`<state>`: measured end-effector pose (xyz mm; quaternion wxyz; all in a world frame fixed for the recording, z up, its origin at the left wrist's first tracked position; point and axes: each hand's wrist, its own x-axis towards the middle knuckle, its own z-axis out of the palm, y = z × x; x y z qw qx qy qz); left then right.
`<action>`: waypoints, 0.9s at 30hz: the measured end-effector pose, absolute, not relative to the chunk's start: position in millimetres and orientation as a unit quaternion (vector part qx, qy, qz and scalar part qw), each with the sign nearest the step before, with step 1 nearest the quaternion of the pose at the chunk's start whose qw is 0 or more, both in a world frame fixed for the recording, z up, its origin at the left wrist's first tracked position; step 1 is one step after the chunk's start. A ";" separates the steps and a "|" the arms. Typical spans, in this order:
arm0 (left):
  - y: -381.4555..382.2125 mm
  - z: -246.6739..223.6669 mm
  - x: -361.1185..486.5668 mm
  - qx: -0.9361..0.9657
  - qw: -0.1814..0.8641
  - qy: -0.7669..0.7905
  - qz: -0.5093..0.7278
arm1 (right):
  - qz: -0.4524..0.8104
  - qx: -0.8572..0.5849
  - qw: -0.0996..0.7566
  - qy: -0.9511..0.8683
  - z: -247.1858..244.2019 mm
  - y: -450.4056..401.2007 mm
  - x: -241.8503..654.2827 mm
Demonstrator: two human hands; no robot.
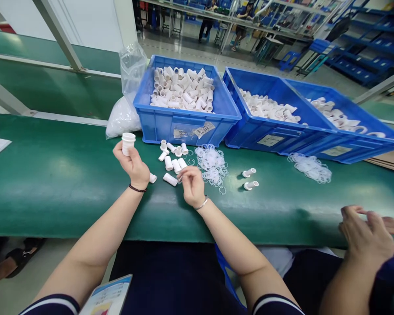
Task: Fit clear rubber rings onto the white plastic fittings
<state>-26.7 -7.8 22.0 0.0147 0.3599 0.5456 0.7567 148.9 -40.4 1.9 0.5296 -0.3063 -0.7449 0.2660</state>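
Observation:
My left hand [131, 165] is closed round a white plastic pipe fitting [128, 141], held upright with its flanged rim on top. In my right hand [192, 183] a thin clear sealing ring [180, 180] is pinched between thumb and fingertips, mostly hidden by them. Between the hands, several loose white fittings [168, 163] lie or stand on the green work surface [62, 183]. A pile of clear rings [213, 164] is just beyond my right hand. Two flanged fittings [250, 185] lie farther right.
Three blue bins, a left one [187, 127], a middle one [276, 131] and a right one [354, 144], hold white fittings along the back. A clear plastic bag [124, 113] leans by the left bin. At right are a co-worker's hands [367, 232] and another ring pile [310, 167].

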 end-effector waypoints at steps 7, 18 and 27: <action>13.0 -4.8 -19.7 0.245 0.257 0.543 0.761 | 0.380 -0.240 0.350 -0.821 0.7 -49.0 133.3; -15.9 7.8 8.0 0.419 0.491 0.402 0.649 | 0.575 -0.256 0.427 -0.649 -6.6 -12.4 156.9; -26.5 21.8 13.2 0.552 0.503 0.410 0.523 | 0.593 -0.288 0.540 -0.522 4.5 -6.9 165.8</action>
